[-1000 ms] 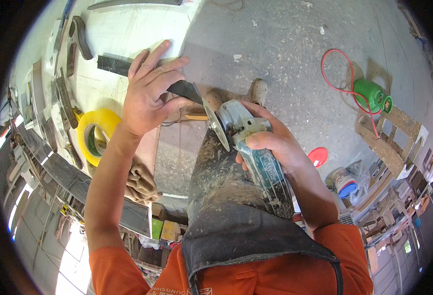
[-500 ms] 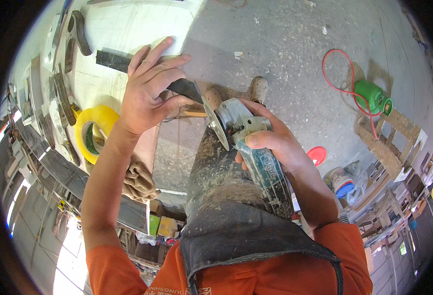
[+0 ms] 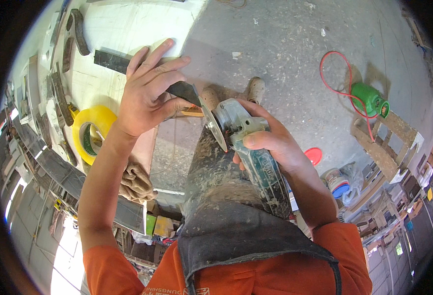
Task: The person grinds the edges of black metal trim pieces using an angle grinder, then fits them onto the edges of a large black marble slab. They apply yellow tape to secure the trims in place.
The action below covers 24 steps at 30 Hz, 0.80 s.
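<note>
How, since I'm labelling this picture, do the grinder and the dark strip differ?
Shape: the grinder is thick-bodied with a round disc; the dark strip is long, flat and narrow.
Colour: the grinder is teal with a grey head; the dark strip is nearly black.
Handling: the right hand grips the grinder; the left hand covers the dark strip's middle.
Both have a bare hand on them.

- We have open room over the grey floor [image 3: 285, 59], ahead of our right hand [image 3: 278, 147].
- Between it and our left hand [image 3: 142, 101], the grinder's disc [image 3: 213, 126] blocks the way.
- The yellow tape roll [image 3: 103, 117] crowds our left forearm [image 3: 106, 182].
</note>
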Each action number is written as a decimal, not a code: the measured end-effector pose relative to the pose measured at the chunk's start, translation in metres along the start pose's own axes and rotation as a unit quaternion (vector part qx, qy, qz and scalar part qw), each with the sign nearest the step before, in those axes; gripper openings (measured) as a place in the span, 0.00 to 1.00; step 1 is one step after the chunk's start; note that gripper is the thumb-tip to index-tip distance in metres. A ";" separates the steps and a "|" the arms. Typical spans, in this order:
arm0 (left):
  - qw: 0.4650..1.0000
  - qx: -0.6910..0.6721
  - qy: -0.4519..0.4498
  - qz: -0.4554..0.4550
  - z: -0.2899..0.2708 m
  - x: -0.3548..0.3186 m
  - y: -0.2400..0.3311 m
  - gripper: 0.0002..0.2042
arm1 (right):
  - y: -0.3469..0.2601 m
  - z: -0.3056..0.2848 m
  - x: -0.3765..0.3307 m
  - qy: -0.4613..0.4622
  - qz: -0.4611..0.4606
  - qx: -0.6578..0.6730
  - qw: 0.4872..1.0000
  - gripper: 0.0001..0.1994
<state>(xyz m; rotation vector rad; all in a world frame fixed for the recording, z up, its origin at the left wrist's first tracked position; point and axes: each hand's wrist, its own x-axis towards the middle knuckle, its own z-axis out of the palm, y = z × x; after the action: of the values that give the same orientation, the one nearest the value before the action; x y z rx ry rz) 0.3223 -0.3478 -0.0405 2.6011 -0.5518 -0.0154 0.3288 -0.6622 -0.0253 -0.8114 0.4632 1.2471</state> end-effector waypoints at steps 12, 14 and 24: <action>1.000 -0.012 -0.008 -0.007 -0.002 0.000 0.000 0.21 | -0.002 -0.002 0.002 -0.012 0.006 0.003 1.000 0.44; 1.000 -0.017 -0.007 -0.009 -0.002 0.000 0.000 0.21 | -0.003 0.001 0.003 0.001 0.003 -0.020 1.000 0.47; 1.000 -0.015 -0.012 -0.009 -0.002 0.000 0.000 0.22 | -0.005 0.001 0.003 -0.004 0.004 -0.009 1.000 0.43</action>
<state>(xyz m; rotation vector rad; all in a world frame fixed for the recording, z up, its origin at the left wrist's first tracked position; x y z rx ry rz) 0.3225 -0.3465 -0.0383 2.5789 -0.5336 -0.0606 0.3348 -0.6600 -0.0255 -0.8201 0.4502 1.2636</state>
